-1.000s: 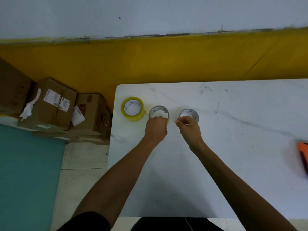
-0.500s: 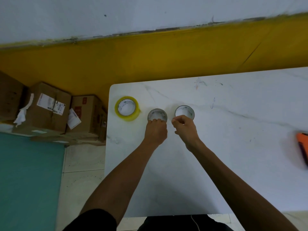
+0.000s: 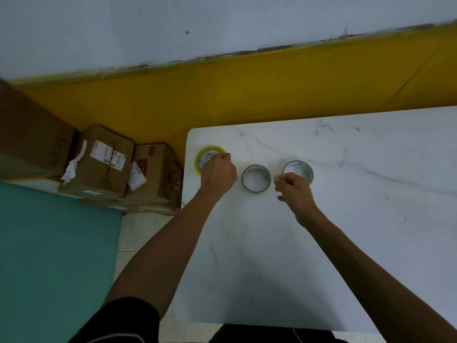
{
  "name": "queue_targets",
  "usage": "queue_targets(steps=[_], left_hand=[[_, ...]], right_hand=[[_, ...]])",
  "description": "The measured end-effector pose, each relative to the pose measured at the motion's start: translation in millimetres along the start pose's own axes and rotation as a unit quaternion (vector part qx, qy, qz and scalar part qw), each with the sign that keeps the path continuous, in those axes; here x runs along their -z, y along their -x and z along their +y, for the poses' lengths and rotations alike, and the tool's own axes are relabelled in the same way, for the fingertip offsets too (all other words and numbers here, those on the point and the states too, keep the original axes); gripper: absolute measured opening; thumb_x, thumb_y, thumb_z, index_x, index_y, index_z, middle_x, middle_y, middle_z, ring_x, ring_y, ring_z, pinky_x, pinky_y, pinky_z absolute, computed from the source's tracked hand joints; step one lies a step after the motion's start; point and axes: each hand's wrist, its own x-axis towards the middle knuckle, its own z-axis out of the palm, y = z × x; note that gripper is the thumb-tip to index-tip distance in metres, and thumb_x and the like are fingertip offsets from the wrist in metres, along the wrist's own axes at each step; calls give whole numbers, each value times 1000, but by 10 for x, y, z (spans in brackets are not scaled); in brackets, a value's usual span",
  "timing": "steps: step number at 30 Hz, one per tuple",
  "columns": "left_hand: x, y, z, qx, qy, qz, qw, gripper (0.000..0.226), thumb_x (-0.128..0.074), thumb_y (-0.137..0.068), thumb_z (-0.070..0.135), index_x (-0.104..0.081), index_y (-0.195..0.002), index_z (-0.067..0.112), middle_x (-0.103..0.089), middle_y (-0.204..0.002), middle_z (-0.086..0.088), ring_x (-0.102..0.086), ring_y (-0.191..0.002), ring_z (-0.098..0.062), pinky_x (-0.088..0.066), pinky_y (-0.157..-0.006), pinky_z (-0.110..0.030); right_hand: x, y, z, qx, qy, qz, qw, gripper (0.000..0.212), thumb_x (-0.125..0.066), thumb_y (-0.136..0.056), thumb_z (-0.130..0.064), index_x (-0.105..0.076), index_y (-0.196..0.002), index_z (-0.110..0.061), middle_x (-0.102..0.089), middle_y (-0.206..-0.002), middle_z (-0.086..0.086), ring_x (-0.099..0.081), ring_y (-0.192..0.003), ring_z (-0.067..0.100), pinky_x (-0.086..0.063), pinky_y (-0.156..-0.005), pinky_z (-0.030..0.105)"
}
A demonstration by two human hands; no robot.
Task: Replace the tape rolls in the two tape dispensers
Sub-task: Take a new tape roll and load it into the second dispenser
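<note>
Three tape rolls lie flat in a row on the white marble-pattern table (image 3: 346,219). The full yellow tape roll (image 3: 200,157) is at the far left corner, and my left hand (image 3: 217,173) lies over its right side with fingers closed on its rim. A thin, nearly used-up grey roll (image 3: 256,179) sits free in the middle. Another thin grey roll (image 3: 299,168) is to its right. My right hand (image 3: 295,190) covers this roll's near rim with curled fingers; whether it grips is hidden. No dispenser is in view.
The table's left edge (image 3: 184,194) drops to a tiled floor. Several cardboard boxes (image 3: 106,159) stand on the floor to the left, beside a teal mat (image 3: 49,256). A yellow and white wall runs behind the table.
My left hand let go of the middle grey roll and moved left onto the yellow roll. My right hand stays at the right roll. The view shifted left, so the orange object is gone.
</note>
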Motion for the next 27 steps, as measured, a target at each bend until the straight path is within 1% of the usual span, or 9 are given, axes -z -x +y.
queue_targets(steps=[4,6,9,10,11,13,18,22,27], left_hand=[[-92,2,-181,23,27,-55,998,31,-52,-88,13,-61,-113,-3,-67,-110,-24,-64,-101,-36,-52,-79,-38],[-169,46,-222,32,40,-68,996,31,-61,-80,5,-62,-109,-6,-67,-105,-26,-65,-96,-40,-54,-72,-38],[-387,82,-283,66,71,-112,989,40,-81,-54,-9,-68,-91,-13,-70,-83,-33,-71,-74,-47,-59,-54,-47],[-417,76,-284,70,80,-99,989,40,-81,-57,-11,-68,-95,-15,-70,-89,-35,-71,-80,-49,-59,-60,-50],[-390,72,-262,76,92,-92,989,39,-75,-69,-9,-65,-106,-16,-67,-104,-37,-67,-96,-50,-58,-76,-52],[-349,42,-240,77,82,-82,990,38,-58,-87,-3,-57,-124,-11,-59,-127,-33,-57,-119,-46,-49,-96,-47],[-320,8,-271,78,39,-107,990,37,-54,-90,5,-55,-127,-1,-60,-127,-24,-57,-118,-39,-50,-91,-42],[-289,-70,-334,88,45,-142,985,40,-55,-90,8,-54,-130,2,-56,-134,-20,-52,-125,-36,-46,-96,-41],[-63,-67,-351,97,113,-107,983,37,-57,-85,10,-56,-120,0,-61,-119,-25,-57,-113,-43,-48,-87,-41]], right_hand=[[3,-17,95,-8,2,-5,1000,14,-54,-93,-19,-65,-94,-11,-66,-93,8,-65,-94,30,-57,-90,49],[17,-26,144,-12,6,-1,1000,15,-54,-92,-19,-66,-95,-9,-68,-97,12,-66,-98,33,-57,-90,48],[41,-44,213,-14,17,3,1000,17,-54,-92,-20,-66,-96,-8,-68,-98,12,-66,-97,31,-58,-89,47],[47,-52,233,-16,18,4,1000,17,-54,-92,-20,-66,-96,-8,-68,-97,12,-66,-97,31,-58,-89,47],[51,-61,252,-19,17,5,1000,17,-54,-92,-20,-66,-96,-8,-69,-97,12,-66,-97,32,-58,-89,48],[44,-78,276,-23,14,6,1000,17,-54,-92,-19,-66,-97,-8,-69,-98,13,-66,-97,33,-58,-89,47],[-41,-82,270,-28,6,1,1000,17,-54,-92,-17,-66,-96,-6,-69,-99,16,-66,-99,34,-58,-88,46],[-77,-47,179,-20,5,-9,1000,18,-53,-92,-18,-66,-96,-5,-69,-99,16,-65,-100,34,-57,-87,45],[-56,-8,-17,30,-19,-1,999,14,-52,-93,-14,-64,-86,-13,-68,-95,12,-66,-98,30,-58,-84,41]])
